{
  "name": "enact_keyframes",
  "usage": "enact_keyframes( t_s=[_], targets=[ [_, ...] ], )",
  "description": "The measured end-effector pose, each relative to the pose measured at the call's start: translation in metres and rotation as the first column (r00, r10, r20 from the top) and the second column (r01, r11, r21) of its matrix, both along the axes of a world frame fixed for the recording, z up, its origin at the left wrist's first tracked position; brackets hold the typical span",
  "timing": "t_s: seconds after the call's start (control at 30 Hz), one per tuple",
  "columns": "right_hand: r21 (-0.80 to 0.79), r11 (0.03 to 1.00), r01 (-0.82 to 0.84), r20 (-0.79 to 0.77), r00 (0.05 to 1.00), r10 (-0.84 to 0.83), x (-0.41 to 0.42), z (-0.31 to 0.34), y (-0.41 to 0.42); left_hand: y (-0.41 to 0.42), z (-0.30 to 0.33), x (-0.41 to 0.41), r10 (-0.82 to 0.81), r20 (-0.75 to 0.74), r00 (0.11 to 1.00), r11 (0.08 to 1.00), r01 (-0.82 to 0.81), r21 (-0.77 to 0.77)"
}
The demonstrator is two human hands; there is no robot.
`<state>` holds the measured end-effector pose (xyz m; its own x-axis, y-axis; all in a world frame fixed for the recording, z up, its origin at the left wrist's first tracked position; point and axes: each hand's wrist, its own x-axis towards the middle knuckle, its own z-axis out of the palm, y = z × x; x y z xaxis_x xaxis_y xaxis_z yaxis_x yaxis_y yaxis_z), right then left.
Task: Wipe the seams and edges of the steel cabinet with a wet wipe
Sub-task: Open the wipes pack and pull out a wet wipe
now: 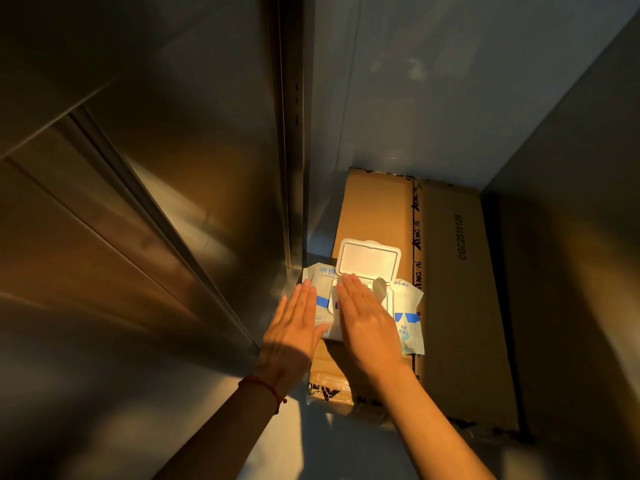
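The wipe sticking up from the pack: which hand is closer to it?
The right. The right hand lies flat over the pack's opening, beside the wipe. The left hand rests on the pack's left end, farther away.

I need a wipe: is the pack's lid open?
Open: the white lid stands flipped up behind the wipe pack, and a wipe sticks out.

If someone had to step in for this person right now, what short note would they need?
Left hand: flat and open, resting on the left side of the wet wipe pack.
Right hand: flat and open, over the pack's dispensing opening.
The pack lies on flattened cardboard, its lid flipped open, a wipe poking out beside the right hand.
The steel cabinet stands to the left.
Done: pack opened.
Left: pull out a wipe, then wipe the cabinet's seams and edges.
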<state>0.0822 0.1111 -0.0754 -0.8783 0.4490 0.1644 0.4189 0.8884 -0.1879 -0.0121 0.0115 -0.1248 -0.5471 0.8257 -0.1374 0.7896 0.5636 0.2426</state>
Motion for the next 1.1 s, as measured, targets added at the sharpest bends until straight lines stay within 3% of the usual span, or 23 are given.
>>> enact_keyframes(
  t_s=[0.17,0.27,0.4,1.1],
  targets=[
    [-0.125,0.992,0.016,0.104,0.995,-0.003,0.003,-0.007,0.006,0.002,0.000,-0.001,-0.005,-0.042,0.999,0.998,0.002,-0.068],
    [-0.088,0.995,0.046,0.149,0.988,-0.032,0.004,-0.002,0.008,0.003,0.001,0.000,-0.004,-0.026,1.000,0.997,0.002,-0.077],
    [-0.027,0.997,0.066,0.067,0.996,-0.064,0.006,-0.002,0.010,0.004,0.010,0.006,-0.028,-0.007,1.000,0.997,0.028,0.078],
    [-0.187,0.978,0.097,0.177,0.982,-0.063,0.005,-0.009,0.018,0.019,0.020,0.012,-0.098,-0.047,0.994,0.980,0.088,-0.177]
  ],
)
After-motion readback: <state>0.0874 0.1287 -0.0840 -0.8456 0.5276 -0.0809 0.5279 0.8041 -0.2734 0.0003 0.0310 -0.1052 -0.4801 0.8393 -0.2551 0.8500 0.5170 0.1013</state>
